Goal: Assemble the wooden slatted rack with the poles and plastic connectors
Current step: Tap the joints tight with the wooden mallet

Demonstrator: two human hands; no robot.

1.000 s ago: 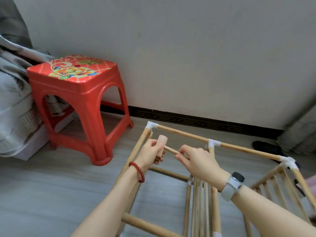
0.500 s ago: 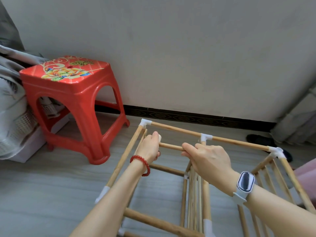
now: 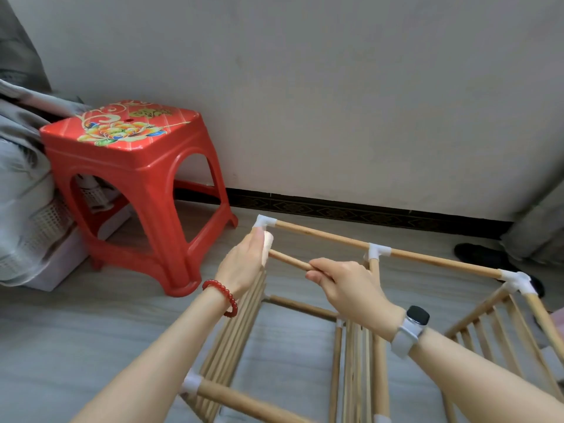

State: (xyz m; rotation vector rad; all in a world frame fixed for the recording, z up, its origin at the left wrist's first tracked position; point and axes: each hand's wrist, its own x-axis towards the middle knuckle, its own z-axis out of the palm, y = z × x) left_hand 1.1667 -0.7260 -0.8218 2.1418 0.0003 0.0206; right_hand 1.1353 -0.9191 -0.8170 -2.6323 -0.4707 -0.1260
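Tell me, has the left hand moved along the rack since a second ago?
Yes. The left hand, gripping the mallet head, has moved up to the white corner connector and now touches it.

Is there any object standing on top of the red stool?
No, the red stool shows only its printed flower pattern on the seat; nothing stands on it.

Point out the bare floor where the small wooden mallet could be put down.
Bare floor lies left of the rack, in front of the red stool. Another strip runs between the rack's top pole and the skirting. Right of the rack it is crowded: a dark shoe lies there.
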